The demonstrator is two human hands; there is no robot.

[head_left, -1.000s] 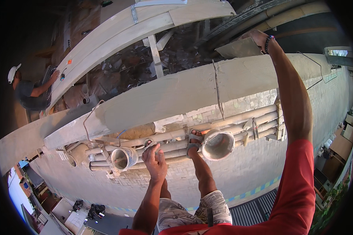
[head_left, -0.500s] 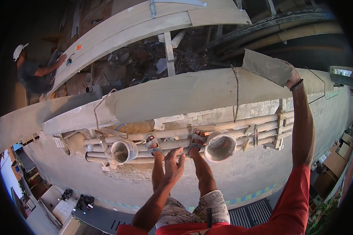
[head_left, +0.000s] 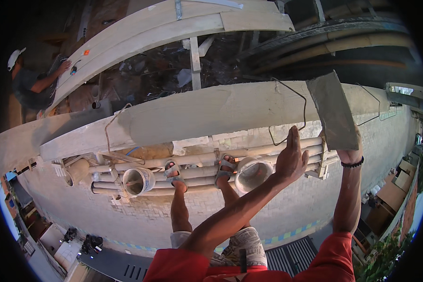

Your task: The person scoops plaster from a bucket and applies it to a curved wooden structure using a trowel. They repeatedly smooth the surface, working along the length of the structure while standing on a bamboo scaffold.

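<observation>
My right hand (head_left: 352,149) grips a plastering trowel (head_left: 332,110), its flat rectangular plate coated in grey mortar. The plate is raised on a slant over the right part of a long concrete beam (head_left: 254,104); its handle is hidden behind it. My left hand (head_left: 292,159) is held up in front of the beam with fingers stretched out and thumb apart, holding nothing. A bent metal rod clamp (head_left: 304,107) hooks round the beam just above the left fingertips. A smooth layer of wet grey plaster (head_left: 174,117) covers the beam's left and middle part.
My sandalled feet stand on bamboo poles (head_left: 202,175) high above a paved lane. A bucket (head_left: 138,181) stands left of my feet, and a mortar bucket (head_left: 253,175) right of them. More rod clamps (head_left: 109,131) grip the beam. At far left, another person (head_left: 33,89) touches a pale board.
My right hand has come down and nearer with the trowel, which has turned from lying along the beam to a steeper slant. My left hand has moved right and up toward the beam.
</observation>
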